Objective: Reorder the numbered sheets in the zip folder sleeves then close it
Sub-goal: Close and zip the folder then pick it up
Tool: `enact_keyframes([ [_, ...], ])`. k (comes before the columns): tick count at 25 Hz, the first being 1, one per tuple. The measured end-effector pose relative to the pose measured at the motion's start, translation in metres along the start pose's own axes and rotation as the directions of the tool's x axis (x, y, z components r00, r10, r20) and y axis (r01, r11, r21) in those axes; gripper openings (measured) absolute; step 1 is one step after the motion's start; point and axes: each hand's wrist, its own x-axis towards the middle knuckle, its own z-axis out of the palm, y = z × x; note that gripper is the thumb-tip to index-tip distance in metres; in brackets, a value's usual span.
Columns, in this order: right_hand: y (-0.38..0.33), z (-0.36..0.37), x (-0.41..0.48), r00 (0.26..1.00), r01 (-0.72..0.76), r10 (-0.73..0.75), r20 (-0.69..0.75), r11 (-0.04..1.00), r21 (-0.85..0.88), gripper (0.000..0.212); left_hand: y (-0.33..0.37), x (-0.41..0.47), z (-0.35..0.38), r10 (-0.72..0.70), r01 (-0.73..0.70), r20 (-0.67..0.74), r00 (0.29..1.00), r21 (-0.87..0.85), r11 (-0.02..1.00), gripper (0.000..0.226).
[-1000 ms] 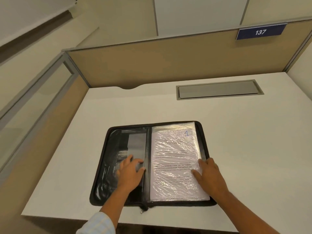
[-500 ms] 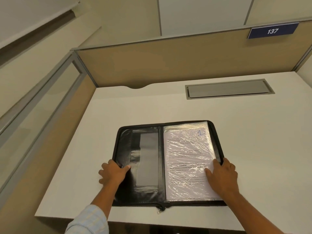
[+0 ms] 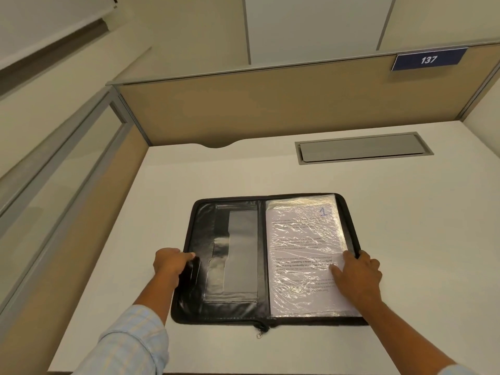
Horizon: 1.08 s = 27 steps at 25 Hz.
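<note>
Folder open flat on the desk, toward the 6 o'clock edge, spine and long axis along the 12-to-6 line. At 9 of the spine, the black cover with its pocket. At 3, the stack of clear sleeves, with the sheet marked 1 on top. Zip pull loose on the desk at the spine's 6 o'clock end, about midway between the two hands.

Left grip at the cover's 9 o'clock rim, in its lower half. Fingers curled over the rim, thumb on the inner face: a pinch on the cover's edge. Forearm in from 7, wrist near straight, striped cuff low in view.

Right grip at the 3 o'clock rim, about level with the left. Fingers loosely bent and laid across rim and sleeves, thumb flat on the top sleeve, pointing to 9. Nothing plainly clasped; more a resting press that keeps the stack down.

Order of the sheets under number 1: not to be told from here. With 1 on top, probably down to the closing.

For that, the hinge at 3 of the left grip, the free cover already in it. Likely a swing of the cover up and over toward 3. Needs the right grip off the sleeves first, then a reach to 6 for the pull.
</note>
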Motion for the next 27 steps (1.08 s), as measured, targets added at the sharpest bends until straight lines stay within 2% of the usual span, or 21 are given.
enact_keyframes([
  [2,-0.004,-0.002,0.007,1.0,-0.003,0.003,0.014,1.0,-0.005,0.057,0.006,0.007,-0.008,0.016,-0.014,0.054,0.998,-0.045,0.999,0.021],
  [4,-0.005,-0.001,0.013,1.0,-0.006,0.006,0.01,1.0,-0.006,0.057,0.014,0.011,-0.013,0.03,-0.022,0.109,0.994,-0.078,0.997,0.018],
  [7,-0.004,-0.003,0.015,1.0,0.008,-0.008,0.006,1.0,-0.027,0.057,0.035,0.009,-0.024,0.105,-0.091,0.117,0.988,-0.123,0.988,0.014],
  [10,-0.005,-0.004,0.016,1.0,0.008,-0.008,0.016,0.999,-0.032,0.059,0.055,0.0,-0.033,0.196,-0.168,0.155,0.968,-0.179,0.969,0.001],
  [15,-0.001,-0.011,0.017,0.998,0.012,-0.014,0.058,0.999,0.038,0.064,0.09,-0.049,-0.03,0.405,-0.35,0.332,0.852,-0.214,0.912,0.013],
  [18,0.013,-0.006,0.018,0.996,0.054,-0.06,0.059,0.994,0.098,0.065,0.107,-0.089,-0.015,0.482,-0.399,0.4,0.779,-0.276,0.874,0.015],
  [21,0.032,0.006,0.025,0.993,0.081,-0.096,0.064,0.976,0.2,0.079,0.119,-0.127,0.009,0.562,-0.456,0.47,0.681,-0.329,0.827,0.021],
  [23,0.03,-0.003,0.013,0.995,0.065,-0.083,0.057,0.959,0.275,0.073,0.121,-0.144,0.029,0.604,-0.484,0.503,0.618,-0.363,0.797,0.027],
  [25,0.023,-0.016,-0.005,0.991,0.133,-0.115,-0.075,0.935,0.329,0.063,0.123,-0.157,0.049,0.623,-0.488,0.499,0.603,-0.388,0.782,0.032],
  [27,0.011,-0.034,-0.02,0.965,0.257,-0.199,-0.171,0.847,0.465,0.06,0.122,-0.164,0.07,0.621,-0.492,0.479,0.62,-0.379,0.784,0.042],
])
